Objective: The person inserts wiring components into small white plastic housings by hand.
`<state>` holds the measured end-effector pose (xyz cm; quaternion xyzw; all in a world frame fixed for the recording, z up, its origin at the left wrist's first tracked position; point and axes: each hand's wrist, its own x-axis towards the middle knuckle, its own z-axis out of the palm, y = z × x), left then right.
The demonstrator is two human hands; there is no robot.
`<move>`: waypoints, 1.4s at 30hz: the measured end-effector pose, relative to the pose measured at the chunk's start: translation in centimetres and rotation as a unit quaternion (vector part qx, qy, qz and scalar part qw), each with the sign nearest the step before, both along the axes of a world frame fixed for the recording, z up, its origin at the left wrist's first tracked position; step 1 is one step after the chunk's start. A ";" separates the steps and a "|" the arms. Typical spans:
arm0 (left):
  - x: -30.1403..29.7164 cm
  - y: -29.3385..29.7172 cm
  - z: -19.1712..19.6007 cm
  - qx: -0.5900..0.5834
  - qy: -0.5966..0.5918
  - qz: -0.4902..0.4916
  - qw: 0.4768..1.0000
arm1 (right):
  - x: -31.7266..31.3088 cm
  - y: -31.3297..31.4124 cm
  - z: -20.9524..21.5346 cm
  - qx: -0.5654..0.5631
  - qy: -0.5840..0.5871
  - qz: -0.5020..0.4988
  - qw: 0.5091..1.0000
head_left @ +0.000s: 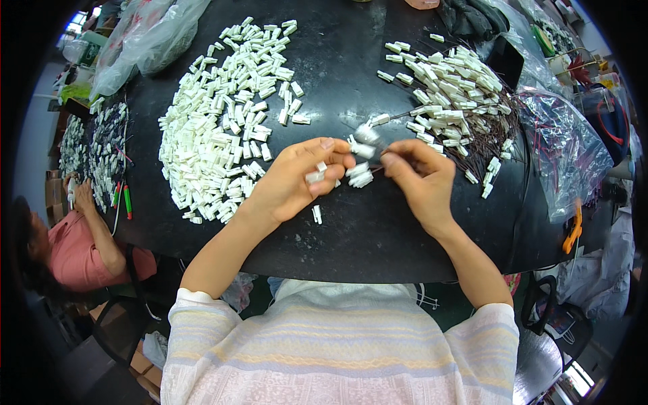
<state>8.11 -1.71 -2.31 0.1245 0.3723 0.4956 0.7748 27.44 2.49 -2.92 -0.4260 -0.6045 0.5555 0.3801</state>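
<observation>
My left hand [300,172] is closed, with a white plastic connector housing [316,177] in its curled fingers and another white piece at its fingertips. Facing it, my right hand [422,177] pinches with thumb and forefinger at thin dark wires, which are partly hidden. Between the hands are several white connectors [360,175], one of them smeared by motion. Left of my left hand spreads a big heap of loose white housings [209,135]. Beyond my right hand lies a pile of white connectors with dark wires [452,88]. A single housing [317,214] lies nearer to me.
A black table [337,67] carries everything. Clear plastic bags lie at the far left [148,40] and right [560,148]. An orange-handled tool [573,229] sits at the right edge. To the left, a person in a pink top [84,246] works by other white-piece piles.
</observation>
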 end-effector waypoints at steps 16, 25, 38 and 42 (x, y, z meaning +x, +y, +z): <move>-1.7 0.3 0.0 0.123 -0.135 -0.135 0.974 | 1.1 0.6 0.0 -0.002 0.043 -0.029 0.999; -1.0 0.5 0.6 0.069 0.007 -0.043 0.997 | 0.9 0.6 0.3 -0.036 0.074 -0.034 0.996; -0.6 0.4 0.4 0.062 0.028 -0.006 0.998 | 1.0 0.4 0.0 -0.004 0.041 -0.019 0.999; -0.4 -0.3 0.0 0.092 0.130 0.011 0.987 | 1.2 0.0 0.1 -0.007 0.040 -0.021 0.999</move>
